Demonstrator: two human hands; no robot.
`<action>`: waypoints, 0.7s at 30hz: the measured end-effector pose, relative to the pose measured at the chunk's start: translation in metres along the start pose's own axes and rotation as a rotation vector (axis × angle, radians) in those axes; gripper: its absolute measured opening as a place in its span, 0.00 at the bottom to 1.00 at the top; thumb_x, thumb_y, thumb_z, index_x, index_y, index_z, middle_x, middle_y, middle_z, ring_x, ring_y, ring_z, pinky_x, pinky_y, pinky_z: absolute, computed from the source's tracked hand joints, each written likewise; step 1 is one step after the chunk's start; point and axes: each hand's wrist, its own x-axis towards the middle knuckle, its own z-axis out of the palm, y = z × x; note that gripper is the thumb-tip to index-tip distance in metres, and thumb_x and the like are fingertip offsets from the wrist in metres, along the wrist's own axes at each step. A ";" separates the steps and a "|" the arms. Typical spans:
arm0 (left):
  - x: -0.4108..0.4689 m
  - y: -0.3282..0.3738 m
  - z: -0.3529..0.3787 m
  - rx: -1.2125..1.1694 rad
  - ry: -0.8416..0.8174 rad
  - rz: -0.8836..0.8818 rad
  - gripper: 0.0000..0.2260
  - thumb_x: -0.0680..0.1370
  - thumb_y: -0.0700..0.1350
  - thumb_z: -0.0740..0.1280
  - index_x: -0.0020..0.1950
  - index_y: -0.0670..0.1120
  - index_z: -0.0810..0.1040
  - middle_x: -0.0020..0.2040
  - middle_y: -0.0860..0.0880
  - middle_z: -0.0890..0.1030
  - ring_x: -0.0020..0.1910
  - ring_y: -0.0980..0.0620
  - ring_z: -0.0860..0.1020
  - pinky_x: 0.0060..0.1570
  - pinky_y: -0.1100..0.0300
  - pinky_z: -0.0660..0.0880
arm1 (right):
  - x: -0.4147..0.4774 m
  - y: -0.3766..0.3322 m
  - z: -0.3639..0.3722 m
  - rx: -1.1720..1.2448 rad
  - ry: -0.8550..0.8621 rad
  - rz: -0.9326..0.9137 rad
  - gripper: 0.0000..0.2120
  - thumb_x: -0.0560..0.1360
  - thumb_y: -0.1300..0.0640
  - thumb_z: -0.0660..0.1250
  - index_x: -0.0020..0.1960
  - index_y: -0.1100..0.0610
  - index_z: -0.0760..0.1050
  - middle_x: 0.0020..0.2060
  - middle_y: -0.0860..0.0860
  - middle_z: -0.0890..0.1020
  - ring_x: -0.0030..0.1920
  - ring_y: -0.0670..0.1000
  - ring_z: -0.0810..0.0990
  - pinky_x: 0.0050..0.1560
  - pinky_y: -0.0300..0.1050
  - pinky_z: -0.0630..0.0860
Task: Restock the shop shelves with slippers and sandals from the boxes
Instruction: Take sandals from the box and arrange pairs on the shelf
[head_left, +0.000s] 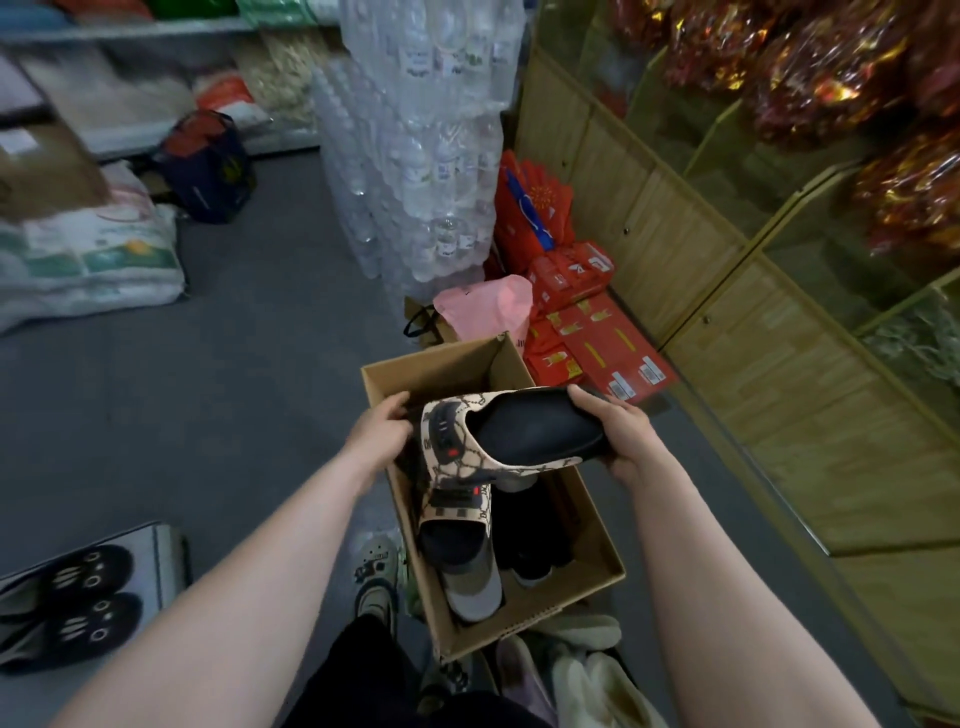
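Observation:
An open cardboard box (582, 525) stands on the grey floor in front of me. Above it I hold a beige patterned slide sandal (519, 431) with a black footbed, lying across the box. My right hand (618, 436) grips its heel end. My left hand (382, 434) holds its strap end. A matching sandal (462, 530) leans inside the box on its left side, toe up. Dark footwear lies deeper in the box, partly hidden.
Stacked water-bottle packs (415, 145) rise behind the box. Red cartons (587, 332) and a pink bag (483, 306) sit beside a wooden glass-fronted counter (727, 332) on the right. Black slippers (72, 608) lie lower left; pale slippers (587, 670) at my feet. Sacks (88, 249) lie left.

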 end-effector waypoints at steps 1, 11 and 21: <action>-0.002 -0.004 -0.006 0.021 -0.052 -0.018 0.25 0.79 0.38 0.64 0.76 0.50 0.67 0.69 0.49 0.73 0.66 0.50 0.73 0.56 0.62 0.69 | 0.003 0.000 0.001 0.036 0.011 0.010 0.24 0.65 0.52 0.81 0.57 0.55 0.79 0.52 0.53 0.85 0.53 0.56 0.83 0.54 0.50 0.80; -0.023 -0.030 0.030 -0.143 -0.184 -0.155 0.12 0.82 0.44 0.63 0.64 0.43 0.77 0.47 0.46 0.80 0.38 0.53 0.74 0.28 0.65 0.68 | 0.000 0.018 0.029 0.257 -0.030 0.070 0.13 0.75 0.47 0.72 0.54 0.55 0.77 0.47 0.51 0.84 0.39 0.47 0.83 0.37 0.43 0.81; -0.025 -0.041 0.063 -0.104 -0.225 -0.134 0.16 0.83 0.51 0.58 0.64 0.45 0.78 0.58 0.45 0.81 0.56 0.49 0.79 0.51 0.57 0.78 | -0.001 0.082 0.040 0.190 -0.058 0.105 0.23 0.74 0.48 0.73 0.66 0.56 0.75 0.53 0.54 0.86 0.53 0.57 0.85 0.60 0.59 0.78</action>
